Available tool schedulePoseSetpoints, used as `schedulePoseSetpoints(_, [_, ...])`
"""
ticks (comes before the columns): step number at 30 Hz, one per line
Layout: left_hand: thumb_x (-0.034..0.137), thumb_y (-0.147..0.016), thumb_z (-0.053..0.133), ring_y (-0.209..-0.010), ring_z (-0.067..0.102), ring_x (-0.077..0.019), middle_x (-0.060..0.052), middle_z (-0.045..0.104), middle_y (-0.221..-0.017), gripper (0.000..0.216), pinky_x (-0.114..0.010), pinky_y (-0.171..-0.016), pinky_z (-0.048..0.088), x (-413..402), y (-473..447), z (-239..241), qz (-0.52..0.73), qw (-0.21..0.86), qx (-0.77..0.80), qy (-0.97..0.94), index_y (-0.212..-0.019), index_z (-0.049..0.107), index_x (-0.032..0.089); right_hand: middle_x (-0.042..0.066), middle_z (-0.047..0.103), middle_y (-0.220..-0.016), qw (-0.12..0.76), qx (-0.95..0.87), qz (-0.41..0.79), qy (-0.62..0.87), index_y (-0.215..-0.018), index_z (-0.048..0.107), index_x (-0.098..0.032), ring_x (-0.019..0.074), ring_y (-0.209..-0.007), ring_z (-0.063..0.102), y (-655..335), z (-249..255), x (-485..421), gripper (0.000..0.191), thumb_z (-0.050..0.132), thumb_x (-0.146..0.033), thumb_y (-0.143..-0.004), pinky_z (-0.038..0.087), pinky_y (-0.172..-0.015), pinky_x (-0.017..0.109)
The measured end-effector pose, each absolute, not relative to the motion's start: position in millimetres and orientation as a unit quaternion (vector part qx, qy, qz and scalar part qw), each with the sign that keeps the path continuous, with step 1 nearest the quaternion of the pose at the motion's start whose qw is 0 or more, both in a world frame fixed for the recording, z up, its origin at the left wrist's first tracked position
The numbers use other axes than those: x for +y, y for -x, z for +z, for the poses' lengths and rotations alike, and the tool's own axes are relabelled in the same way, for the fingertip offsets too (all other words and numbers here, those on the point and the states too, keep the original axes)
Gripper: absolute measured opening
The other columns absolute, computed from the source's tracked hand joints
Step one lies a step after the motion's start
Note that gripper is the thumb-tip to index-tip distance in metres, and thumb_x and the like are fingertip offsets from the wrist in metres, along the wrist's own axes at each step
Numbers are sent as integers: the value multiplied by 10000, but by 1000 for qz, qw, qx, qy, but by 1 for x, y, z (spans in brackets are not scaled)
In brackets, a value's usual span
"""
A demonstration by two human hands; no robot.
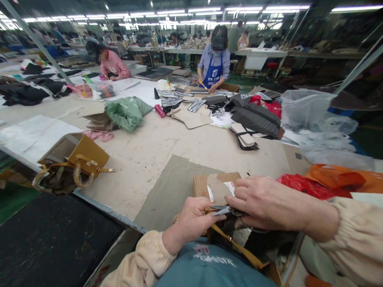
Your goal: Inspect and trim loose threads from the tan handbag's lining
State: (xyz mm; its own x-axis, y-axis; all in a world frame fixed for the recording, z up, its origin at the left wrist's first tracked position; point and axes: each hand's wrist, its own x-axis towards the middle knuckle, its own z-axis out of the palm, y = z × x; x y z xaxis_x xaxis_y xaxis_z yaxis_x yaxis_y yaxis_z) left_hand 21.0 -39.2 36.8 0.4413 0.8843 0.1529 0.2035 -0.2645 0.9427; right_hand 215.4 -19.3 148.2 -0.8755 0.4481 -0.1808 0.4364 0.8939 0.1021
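Close to my body, my right hand is closed around a pair of scissors, whose blades point left toward my left hand. My left hand pinches a small brown leather piece between thumb and fingers, right at the blades. Below both hands a mustard strap hangs down over my lap, near part of a bag; whether it joins the pinched piece I cannot tell. Just beyond my fingers lies a brown cardboard box with a torn white label. The scissor handles are mostly hidden by my right hand.
A mustard handbag lies on its side at the left table edge. A green sack, a magenta thread spool and bundled panels lie farther back. Orange material is at right. Co-workers sit and stand across the table.
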Motion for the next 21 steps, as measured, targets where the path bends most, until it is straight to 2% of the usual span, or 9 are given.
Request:
schedulePoseSetpoints(7, [293, -722, 684, -566, 493, -91, 3, 591, -584, 201, -195, -547, 347, -40, -21, 38, 364, 476, 386, -702, -646, 682, 106, 28, 563, -745, 116, 970, 25, -215, -835, 520, -188, 180, -737, 477, -215, 150, -18, 86, 535, -270, -816, 310, -621, 315])
schedulePoseSetpoints(21, [247, -684, 717, -563, 512, -84, 4, 631, -612, 131, -178, -567, 377, -39, -21, 39, 382, 493, 363, -692, -663, 704, 119, 25, 566, -688, 120, 971, 53, -201, -793, 523, -175, 168, -660, 471, -212, 147, -20, 49, 496, -196, -828, 258, -560, 311])
